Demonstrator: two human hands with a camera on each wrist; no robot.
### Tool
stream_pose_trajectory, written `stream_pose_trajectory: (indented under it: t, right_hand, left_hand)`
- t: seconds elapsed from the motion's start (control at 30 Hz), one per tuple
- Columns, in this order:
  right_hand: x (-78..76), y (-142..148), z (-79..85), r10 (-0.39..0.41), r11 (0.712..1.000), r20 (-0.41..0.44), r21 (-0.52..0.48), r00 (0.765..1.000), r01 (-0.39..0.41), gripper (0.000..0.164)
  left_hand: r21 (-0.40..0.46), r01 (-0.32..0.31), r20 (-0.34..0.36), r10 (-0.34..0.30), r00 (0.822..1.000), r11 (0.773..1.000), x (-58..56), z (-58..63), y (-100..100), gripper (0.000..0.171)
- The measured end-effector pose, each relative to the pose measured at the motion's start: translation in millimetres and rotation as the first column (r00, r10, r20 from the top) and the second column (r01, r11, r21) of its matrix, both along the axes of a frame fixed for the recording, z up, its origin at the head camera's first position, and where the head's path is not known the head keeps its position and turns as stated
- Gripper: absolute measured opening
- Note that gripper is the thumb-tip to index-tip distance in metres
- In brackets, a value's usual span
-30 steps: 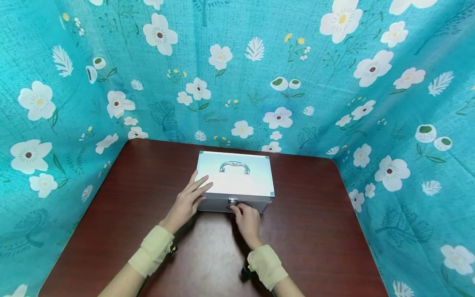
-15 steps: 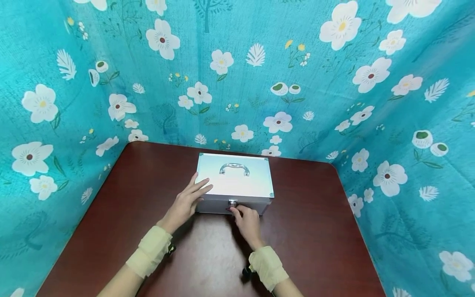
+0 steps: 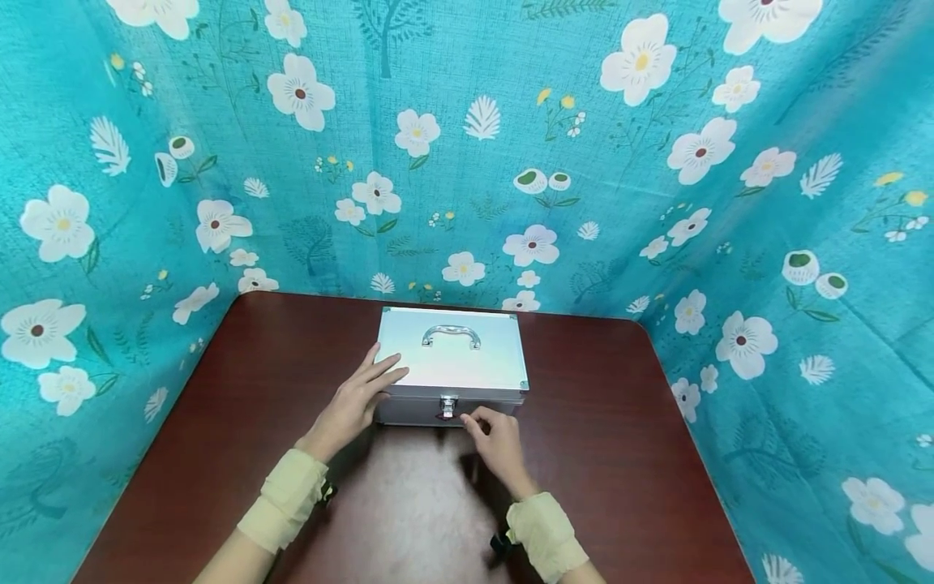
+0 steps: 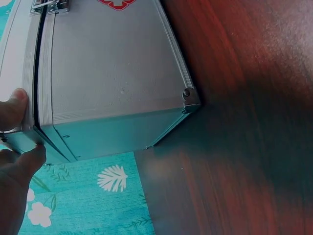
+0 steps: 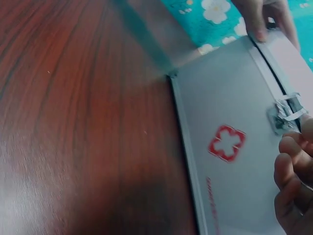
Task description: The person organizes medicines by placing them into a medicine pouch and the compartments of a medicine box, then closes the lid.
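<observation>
A silver aluminium case (image 3: 438,405) marked with a red cross emblem (image 5: 227,143) stands on the table, its lid (image 3: 452,365) down with a thin dark seam beneath. My left hand (image 3: 350,405) rests on the lid's left front part, fingers fairly straight; in the left wrist view its fingertips (image 4: 18,98) touch the case around the seam. Just right of the metal latch (image 3: 448,407), my right hand (image 3: 499,442) has curled fingers and nothing visible in them. In the right wrist view those fingers (image 5: 288,166) lie close beside the latch, partly cut off by the frame.
A chrome carrying handle (image 3: 451,331) is fixed on top of the lid. The case stands toward the back of the dark red-brown wooden table (image 3: 584,454). Turquoise floral curtains (image 3: 467,162) hang behind the table and along both sides.
My right hand has drawn slightly away from the latch, to its right, after touching it. My left hand stays on the lid. The head view has shifted a little.
</observation>
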State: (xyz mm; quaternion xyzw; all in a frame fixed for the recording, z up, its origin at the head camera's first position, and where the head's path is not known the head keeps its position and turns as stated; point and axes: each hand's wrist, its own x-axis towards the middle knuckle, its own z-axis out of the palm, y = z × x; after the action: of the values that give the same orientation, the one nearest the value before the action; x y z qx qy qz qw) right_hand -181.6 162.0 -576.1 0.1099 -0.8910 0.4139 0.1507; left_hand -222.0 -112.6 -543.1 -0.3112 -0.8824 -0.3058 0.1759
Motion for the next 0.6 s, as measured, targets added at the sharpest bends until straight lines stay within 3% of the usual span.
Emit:
stream_pose_trajectory:
  t: [0.23, 0.43, 0.6]
  right_hand:
    - [-1.9, 21.7, 23.1, -0.03, 0.999, -0.029, -0.045, 0.999, 0.029, 0.023]
    - [-9.5, 41.8, 54.9, -0.072, 0.994, -0.128, -0.094, 0.989, 0.06, 0.021]
    - [-16.6, 62.3, 70.7, -0.144, 0.988, -0.203, -0.077, 0.969, 0.13, 0.013]
  left_hand:
    - [-0.068, -0.022, 0.051, 0.026, 0.998, 0.997, -3.0, 9.9, -3.8, 0.059]
    - [-0.028, -0.06, 0.121, 0.063, 0.991, 0.998, -4.1, 22.6, -2.1, 0.046]
    - [0.006, -0.137, 0.136, 0.135, 0.981, 0.99, -1.6, 31.8, -5.3, 0.044]
